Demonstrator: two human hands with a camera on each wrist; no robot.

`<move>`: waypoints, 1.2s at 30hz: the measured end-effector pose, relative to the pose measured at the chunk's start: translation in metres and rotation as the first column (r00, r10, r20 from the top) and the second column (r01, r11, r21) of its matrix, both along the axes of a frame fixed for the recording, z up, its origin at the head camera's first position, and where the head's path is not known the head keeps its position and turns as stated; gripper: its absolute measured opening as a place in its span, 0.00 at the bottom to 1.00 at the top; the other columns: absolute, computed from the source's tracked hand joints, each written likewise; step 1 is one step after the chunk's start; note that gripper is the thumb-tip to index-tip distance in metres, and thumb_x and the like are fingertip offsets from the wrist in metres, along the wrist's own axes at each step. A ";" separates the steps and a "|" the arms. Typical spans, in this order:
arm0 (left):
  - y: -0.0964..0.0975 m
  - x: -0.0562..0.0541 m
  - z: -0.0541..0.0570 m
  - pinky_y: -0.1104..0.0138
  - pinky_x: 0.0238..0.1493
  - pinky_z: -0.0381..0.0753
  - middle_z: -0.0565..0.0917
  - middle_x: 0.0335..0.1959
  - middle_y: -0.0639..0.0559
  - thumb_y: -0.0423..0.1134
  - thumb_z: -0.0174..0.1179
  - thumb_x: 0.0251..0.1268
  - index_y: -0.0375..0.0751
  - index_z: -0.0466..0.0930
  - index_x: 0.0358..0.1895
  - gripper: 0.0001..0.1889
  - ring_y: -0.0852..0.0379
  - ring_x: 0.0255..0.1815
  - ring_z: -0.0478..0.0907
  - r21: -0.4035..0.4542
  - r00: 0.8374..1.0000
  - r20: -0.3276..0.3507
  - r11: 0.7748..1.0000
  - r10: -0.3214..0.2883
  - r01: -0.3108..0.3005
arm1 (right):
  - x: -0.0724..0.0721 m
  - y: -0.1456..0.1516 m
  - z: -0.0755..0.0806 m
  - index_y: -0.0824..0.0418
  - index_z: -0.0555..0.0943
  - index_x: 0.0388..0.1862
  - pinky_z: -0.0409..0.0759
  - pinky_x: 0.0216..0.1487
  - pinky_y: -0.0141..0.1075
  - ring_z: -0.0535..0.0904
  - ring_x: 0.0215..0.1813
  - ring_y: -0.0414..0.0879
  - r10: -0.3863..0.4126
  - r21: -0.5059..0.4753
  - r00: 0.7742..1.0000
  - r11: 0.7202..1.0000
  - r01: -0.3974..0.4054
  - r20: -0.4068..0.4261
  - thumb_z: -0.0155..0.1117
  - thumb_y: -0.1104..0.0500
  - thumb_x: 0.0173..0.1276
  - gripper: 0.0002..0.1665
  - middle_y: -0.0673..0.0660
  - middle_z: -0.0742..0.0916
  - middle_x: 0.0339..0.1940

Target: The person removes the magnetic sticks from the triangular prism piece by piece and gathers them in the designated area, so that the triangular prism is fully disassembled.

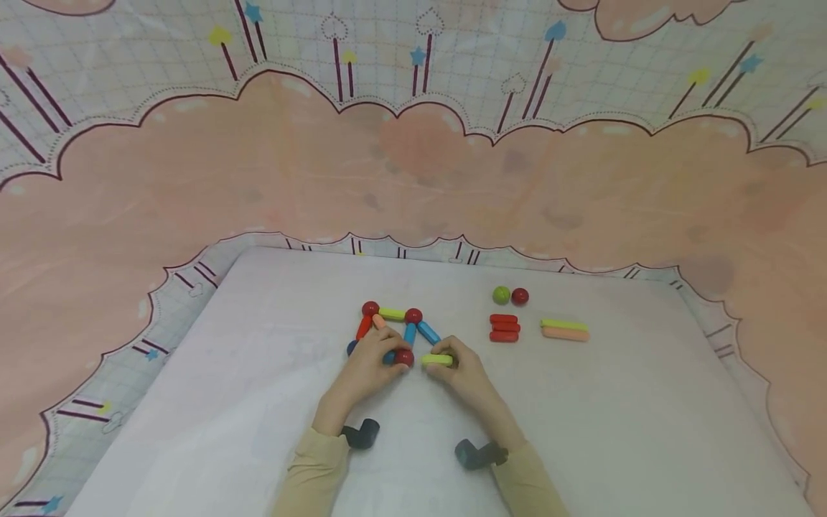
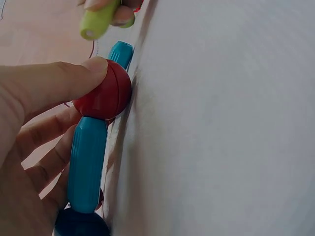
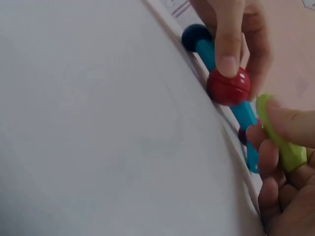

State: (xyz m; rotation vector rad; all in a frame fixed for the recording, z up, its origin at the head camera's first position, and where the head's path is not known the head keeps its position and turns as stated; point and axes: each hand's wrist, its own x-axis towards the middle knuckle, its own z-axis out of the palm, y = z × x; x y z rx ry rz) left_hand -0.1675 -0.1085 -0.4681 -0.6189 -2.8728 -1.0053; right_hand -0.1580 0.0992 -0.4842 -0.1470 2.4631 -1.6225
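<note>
In the head view my left hand (image 1: 367,362) pinches a red ball (image 1: 403,358) at the near corner of a joined ball-and-rod frame. A blue rod (image 2: 88,164) runs from this ball to a dark blue ball (image 2: 82,223), seen in the left wrist view. My right hand (image 1: 470,375) holds a yellow-green rod (image 3: 280,140) between thumb and fingers, its free end a little apart from the red ball. At the frame's far side a second yellow-green rod (image 1: 392,314) joins two red balls. Another blue rod (image 1: 428,332) slants out from the right one. My left hand hides part of the frame.
To the right on the white table (image 1: 620,402) lie a green ball (image 1: 501,294), a loose red ball (image 1: 520,296), several red rods (image 1: 504,328), and a yellow-green rod (image 1: 564,325) against an orange rod (image 1: 566,334). A patterned cloth (image 1: 413,179) hangs behind.
</note>
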 end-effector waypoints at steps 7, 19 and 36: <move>0.000 0.001 0.000 0.58 0.58 0.76 0.80 0.48 0.53 0.39 0.72 0.51 0.47 0.84 0.47 0.17 0.53 0.53 0.73 0.004 1.000 0.011 1.000 0.017 -0.017 | 0.002 0.025 0.002 0.47 0.79 0.47 0.78 0.52 0.36 0.75 0.52 0.47 -0.089 -0.047 0.993 0.995 0.093 0.080 0.67 0.54 0.63 0.13 0.48 0.82 0.49; 0.000 0.000 0.000 0.58 0.57 0.76 0.81 0.47 0.52 0.38 0.72 0.51 0.47 0.85 0.46 0.16 0.53 0.53 0.73 0.022 1.000 -0.002 1.000 0.018 -0.018 | -0.001 0.083 0.006 0.53 0.77 0.58 0.77 0.58 0.34 0.74 0.61 0.48 -0.249 -0.013 0.963 0.968 0.252 0.102 0.60 0.60 0.68 0.19 0.55 0.77 0.63; -0.001 0.003 0.004 0.59 0.55 0.78 0.80 0.48 0.52 0.38 0.72 0.52 0.47 0.84 0.47 0.17 0.53 0.53 0.73 0.024 0.999 0.032 1.000 0.014 -0.015 | -0.001 0.103 0.008 0.61 0.73 0.61 0.75 0.46 0.23 0.77 0.55 0.48 -0.409 0.037 0.901 0.912 0.408 0.144 0.60 0.55 0.69 0.24 0.62 0.80 0.58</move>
